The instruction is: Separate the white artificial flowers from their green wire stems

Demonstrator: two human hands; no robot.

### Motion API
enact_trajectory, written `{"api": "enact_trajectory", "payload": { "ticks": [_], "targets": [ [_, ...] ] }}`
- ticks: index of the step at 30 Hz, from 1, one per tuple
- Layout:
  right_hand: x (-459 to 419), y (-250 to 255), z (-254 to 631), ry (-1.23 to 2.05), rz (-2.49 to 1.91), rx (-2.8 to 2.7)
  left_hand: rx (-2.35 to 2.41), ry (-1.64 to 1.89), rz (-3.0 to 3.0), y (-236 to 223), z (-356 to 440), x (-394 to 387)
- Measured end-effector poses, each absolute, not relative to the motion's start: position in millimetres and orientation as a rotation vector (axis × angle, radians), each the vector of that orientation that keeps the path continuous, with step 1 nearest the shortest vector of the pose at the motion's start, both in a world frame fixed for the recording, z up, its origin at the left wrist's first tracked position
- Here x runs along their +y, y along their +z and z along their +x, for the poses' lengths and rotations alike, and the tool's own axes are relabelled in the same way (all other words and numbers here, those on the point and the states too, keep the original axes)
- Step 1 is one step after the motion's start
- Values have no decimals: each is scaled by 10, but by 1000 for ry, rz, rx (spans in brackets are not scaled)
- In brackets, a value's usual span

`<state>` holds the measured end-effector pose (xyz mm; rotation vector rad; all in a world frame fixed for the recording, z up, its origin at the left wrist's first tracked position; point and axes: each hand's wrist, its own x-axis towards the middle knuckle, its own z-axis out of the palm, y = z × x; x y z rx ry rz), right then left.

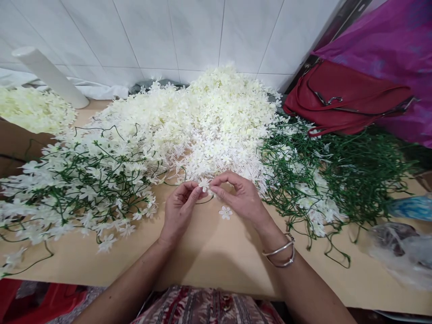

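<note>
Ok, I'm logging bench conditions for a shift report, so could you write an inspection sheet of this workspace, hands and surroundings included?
Surface: pale table, its far side largely covered.
Job's things: white flower at the fingertips; loose blossom on the table below; flower heap beyond the hands; stemmed flowers at left; green stems at right.
Clutter: red handbag and clear plastic bag at right; white tube, leaning, at far left.
Hands: left hand pinches the white flower; right hand has thumb and finger at its edge, exact grip too small to tell.
Cables: nothing seen.
Surroundings: tiled wall behind; purple sheet beyond the handbag.
</note>
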<state>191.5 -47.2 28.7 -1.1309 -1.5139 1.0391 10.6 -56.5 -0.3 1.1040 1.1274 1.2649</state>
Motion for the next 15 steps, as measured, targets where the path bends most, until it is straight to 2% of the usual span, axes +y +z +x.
{"api": "enact_trajectory", "payload": {
  "ticks": [15],
  "targets": [
    [-431, 127, 1936, 1448, -1145, -1288, 1022, 1119, 1265, -75, 70, -604]
  ]
}}
